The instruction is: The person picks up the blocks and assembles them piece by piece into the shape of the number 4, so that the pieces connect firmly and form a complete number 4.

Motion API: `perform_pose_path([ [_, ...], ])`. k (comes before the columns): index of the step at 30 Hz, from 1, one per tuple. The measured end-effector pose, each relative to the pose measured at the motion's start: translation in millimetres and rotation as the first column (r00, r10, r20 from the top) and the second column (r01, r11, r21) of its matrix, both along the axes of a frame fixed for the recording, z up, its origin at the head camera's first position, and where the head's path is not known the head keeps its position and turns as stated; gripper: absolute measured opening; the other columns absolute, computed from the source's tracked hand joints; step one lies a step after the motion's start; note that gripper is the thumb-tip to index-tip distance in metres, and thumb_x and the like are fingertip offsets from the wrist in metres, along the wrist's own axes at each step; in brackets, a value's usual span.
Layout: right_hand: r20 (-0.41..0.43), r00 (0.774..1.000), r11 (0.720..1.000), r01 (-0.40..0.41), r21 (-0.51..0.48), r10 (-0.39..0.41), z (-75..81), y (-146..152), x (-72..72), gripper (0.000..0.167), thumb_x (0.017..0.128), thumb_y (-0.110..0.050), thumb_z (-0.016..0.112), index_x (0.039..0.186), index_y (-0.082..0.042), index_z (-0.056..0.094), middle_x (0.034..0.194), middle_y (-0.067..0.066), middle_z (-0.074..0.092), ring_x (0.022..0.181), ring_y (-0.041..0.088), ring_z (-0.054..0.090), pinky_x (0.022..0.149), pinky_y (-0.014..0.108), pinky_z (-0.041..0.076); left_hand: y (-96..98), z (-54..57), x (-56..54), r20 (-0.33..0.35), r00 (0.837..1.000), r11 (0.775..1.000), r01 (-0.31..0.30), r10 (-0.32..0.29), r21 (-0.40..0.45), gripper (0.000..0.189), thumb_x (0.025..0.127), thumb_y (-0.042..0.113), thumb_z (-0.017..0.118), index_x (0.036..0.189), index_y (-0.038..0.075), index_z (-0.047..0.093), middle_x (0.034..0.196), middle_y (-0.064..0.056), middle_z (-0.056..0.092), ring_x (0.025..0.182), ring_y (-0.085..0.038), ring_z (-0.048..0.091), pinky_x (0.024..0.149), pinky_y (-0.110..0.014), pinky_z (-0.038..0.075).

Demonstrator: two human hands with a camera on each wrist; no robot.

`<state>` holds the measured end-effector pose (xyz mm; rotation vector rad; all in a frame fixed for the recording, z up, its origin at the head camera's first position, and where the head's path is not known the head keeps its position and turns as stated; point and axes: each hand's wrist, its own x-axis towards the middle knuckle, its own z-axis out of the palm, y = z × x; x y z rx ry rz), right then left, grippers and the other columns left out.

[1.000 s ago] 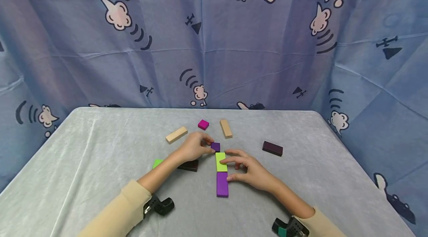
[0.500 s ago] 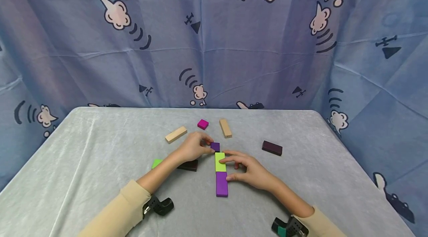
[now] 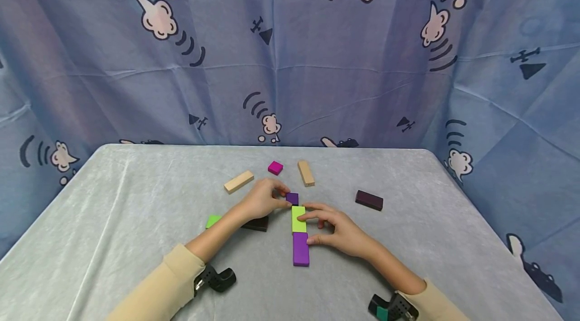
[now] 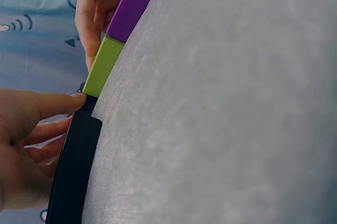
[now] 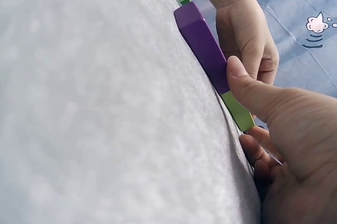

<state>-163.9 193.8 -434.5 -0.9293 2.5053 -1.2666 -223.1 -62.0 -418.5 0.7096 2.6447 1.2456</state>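
Left hand (image 3: 263, 197) is pinching the small dark purple block (image 3: 292, 198) at the far end of the lime block (image 3: 298, 226), and that piece is sitting a bit left of the lime block's centreline, so the row isn't running dead straight. The right hand (image 3: 335, 228) isn't wrapping around anything: its fingers are bending loosely over the lime block's right side, and the thumb is touching the long purple block (image 3: 301, 250), which is butting up against the lime block's near end. I can't tell how hard anything's pressing. My worry is that the hands are working super close together, so any uneven push from that right thumb could be shoving the long purple block left and breaking the joint. The left fingertips could also be dragging the little block askew on letting go, since it's probably light and they're only gripping it from the left. Then there's the left forearm (image 3: 217, 233): it's hanging right over the dark brown block (image 3: 257, 224) left of the lime block, and partly hiding the green block (image 3: 213, 221) further left, so a low, careless pull-back could be knocking both.
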Motion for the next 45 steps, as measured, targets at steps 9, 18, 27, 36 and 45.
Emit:
perform_pose_path([
  [9, -0.005, 1.0, 1.0, 0.0, 0.0, 0.0, 0.2, 0, 0.2, 0.045, 0.092, -0.022, 0.082, 0.134, -0.008, 0.072, 0.153, 0.022, 0.054, 0.093, 0.01, 0.054, 0.083, 0.027, 0.047, 1.8, 1.0, 1.5, 0.007, 1.0, 1.0, -0.015, 0.015, -0.003, 0.029, 0.089, 0.01, 0.083, 0.114, -0.003, 0.077, 0.103, -0.012, 0.075, 0.088, -0.017, 0.065, 0.072, -0.025, 0.053],
  [18, -0.008, 1.0, 1.0, 0.007, 0.002, -0.007, -0.6, 0, 0.5, 0.046, 0.092, -0.022, 0.083, 0.134, -0.008, 0.072, 0.151, 0.021, 0.054, 0.094, 0.01, 0.054, 0.083, 0.027, 0.048, 2.9, 1.6, 1.4, 0.034, 0.999, 1.0, -0.021, 0.021, 0.013, 0.025, 0.095, 0.013, 0.077, 0.115, -0.003, 0.078, 0.104, -0.012, 0.075, 0.091, -0.018, 0.068, 0.07, -0.024, 0.053],
  [27, -0.031, 1.0, 1.0, 0.003, -0.004, -0.003, -2.5, 0, -0.3, 0.046, 0.091, -0.021, 0.084, 0.133, -0.008, 0.072, 0.146, 0.02, 0.058, 0.094, 0.011, 0.056, 0.083, 0.027, 0.049, 4.6, 2.1, 2.0, 0.06, 0.998, 0.999, -0.038, 0.036, 0.024, 0.024, 0.096, 0.01, 0.076, 0.116, -0.003, 0.077, 0.107, -0.014, 0.075, 0.091, -0.019, 0.069, 0.067, -0.022, 0.052],
  [36, -0.032, 0.999, 1.0, 0.001, -0.005, -0.001, -1.8, 0, 0.1, 0.045, 0.092, -0.021, 0.083, 0.133, -0.007, 0.071, 0.146, 0.02, 0.058, 0.094, 0.01, 0.056, 0.083, 0.027, 0.049, 8.4, -1.1, 1.8, 0.039, 0.998, 0.998, -0.05, 0.049, 0.049, 0.022, 0.096, 0.01, 0.076, 0.113, -0.003, 0.078, 0.101, -0.012, 0.075, 0.086, -0.016, 0.067, 0.067, -0.022, 0.05],
  [45, -0.042, 0.999, 1.0, -0.001, -0.003, 0.001, -1.3, -1, 0.1, 0.046, 0.091, -0.02, 0.083, 0.133, -0.007, 0.071, 0.145, 0.02, 0.059, 0.094, 0.01, 0.056, 0.083, 0.027, 0.05, 13.3, -1.9, 2.1, 0.033, 0.996, 0.995, -0.087, 0.086, 0.045, 0.018, 0.096, 0.01, 0.077, 0.109, -0.002, 0.079, 0.098, -0.01, 0.075, 0.086, -0.016, 0.065, 0.07, -0.024, 0.051],
])
